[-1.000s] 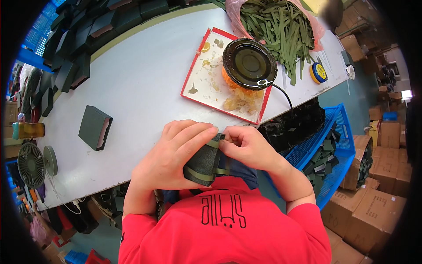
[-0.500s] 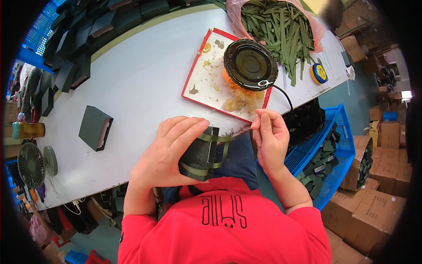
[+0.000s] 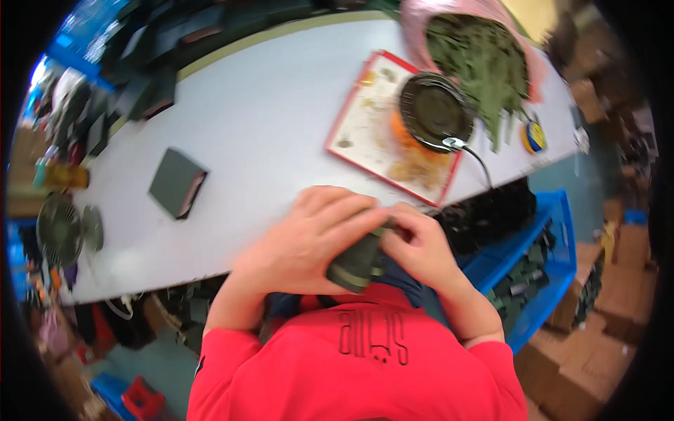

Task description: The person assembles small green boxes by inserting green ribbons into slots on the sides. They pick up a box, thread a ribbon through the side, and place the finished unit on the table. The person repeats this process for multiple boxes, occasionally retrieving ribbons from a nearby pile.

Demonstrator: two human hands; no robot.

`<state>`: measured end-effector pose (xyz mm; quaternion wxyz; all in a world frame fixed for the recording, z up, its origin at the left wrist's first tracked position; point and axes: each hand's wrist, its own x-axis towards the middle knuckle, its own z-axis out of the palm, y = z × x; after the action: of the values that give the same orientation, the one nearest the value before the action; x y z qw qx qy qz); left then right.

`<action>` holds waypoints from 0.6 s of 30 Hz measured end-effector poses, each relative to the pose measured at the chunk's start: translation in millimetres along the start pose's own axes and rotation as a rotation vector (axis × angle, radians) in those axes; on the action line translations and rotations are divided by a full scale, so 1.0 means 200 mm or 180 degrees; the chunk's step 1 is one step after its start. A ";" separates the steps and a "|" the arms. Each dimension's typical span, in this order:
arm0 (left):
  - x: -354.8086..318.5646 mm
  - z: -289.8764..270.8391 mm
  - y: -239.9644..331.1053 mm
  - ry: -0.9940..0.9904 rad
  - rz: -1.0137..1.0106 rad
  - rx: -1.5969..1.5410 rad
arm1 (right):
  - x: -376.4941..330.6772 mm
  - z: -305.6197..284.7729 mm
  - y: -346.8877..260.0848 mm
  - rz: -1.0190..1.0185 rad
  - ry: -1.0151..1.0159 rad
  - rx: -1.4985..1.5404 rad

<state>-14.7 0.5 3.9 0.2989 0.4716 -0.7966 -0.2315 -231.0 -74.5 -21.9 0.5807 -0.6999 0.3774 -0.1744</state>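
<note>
Close to my body, at the table's front edge, I hold a small dark green box [image 3: 357,263] with olive ribbon bands around it. My left hand [image 3: 302,238] is wrapped over its far side, fingers along the top and thumb below. At the box's upper right edge, my right hand [image 3: 420,245] is closed in a pinch, its fingertips meeting those of my left. What lies between the right fingertips is hidden and blurred. A similar dark green box [image 3: 177,182] rests alone on the white table [image 3: 267,105] to the left.
A red-rimmed board [image 3: 351,112] with amber residue carries a round black-topped device [image 3: 435,112] with a cord. Behind it, a pink bag [image 3: 414,21] spills olive ribbon strips [image 3: 481,70]. Right are a yellow-blue round tin [image 3: 533,137] and blue crate [image 3: 562,210]; left, a fan [image 3: 60,228].
My right hand has moved left and down from beside the board to the box. My left hand and the box have shifted slightly in the picture, as the whole view has turned.
</note>
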 end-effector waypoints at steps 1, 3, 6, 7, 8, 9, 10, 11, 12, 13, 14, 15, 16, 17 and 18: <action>0.00 0.01 0.00 -0.0080 0.0039 0.0029 | 0.00 0.01 0.03 -0.0210 0.0063 -0.0019; 0.00 0.04 0.00 -0.0022 0.0064 0.0075 | 0.00 0.00 0.04 -0.0183 0.0110 0.0015; -0.04 0.03 0.02 0.0042 -0.0029 0.0063 | -0.01 0.01 0.02 0.0008 -0.0079 0.0199; -0.06 0.02 0.03 0.0047 -0.0081 0.0046 | 0.00 0.04 0.03 -0.0001 -0.0132 0.0272; -0.06 0.01 0.03 0.0051 -0.0104 -0.0049 | -0.01 0.04 0.03 0.0007 -0.0139 0.0318; -0.07 0.00 0.02 0.0133 -0.0144 -0.0103 | -0.02 0.04 0.03 -0.0129 -0.0058 0.0385; -0.10 -0.01 0.01 0.0208 -0.0180 -0.0158 | -0.03 0.05 0.02 -0.0263 0.0028 0.0456; -0.12 -0.02 -0.01 0.0276 -0.0200 -0.0228 | -0.04 0.06 0.01 -0.0348 0.0163 0.0490; -0.15 -0.04 -0.01 0.0384 -0.0329 -0.0087 | -0.04 0.06 0.01 -0.0439 0.0304 0.0517; -0.19 -0.08 -0.03 0.0487 -0.0455 0.0050 | -0.05 0.06 0.00 -0.0531 0.0438 0.0543; -0.24 -0.11 -0.04 0.0596 -0.0571 0.0177 | -0.06 0.02 0.03 -0.0535 0.0555 0.0497; -0.30 -0.14 -0.04 0.0801 -0.0795 0.0290 | -0.07 0.00 0.06 -0.0529 0.0676 0.0449; -0.36 -0.16 -0.04 0.1265 -0.1037 0.0332 | -0.08 -0.01 0.08 -0.0605 0.0816 0.0737; -0.43 -0.21 -0.06 0.1444 -0.1116 0.0759 | -0.09 -0.03 0.09 -0.0568 0.0851 0.0680; -0.52 -0.24 -0.08 0.1794 -0.1397 0.0983 | -0.09 -0.05 0.09 -0.0531 0.0881 0.0640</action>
<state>67.6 82.4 0.6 0.3750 0.7154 -0.5889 -0.0287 -256.4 -69.0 -32.6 0.5738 -0.6366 0.3750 -0.3534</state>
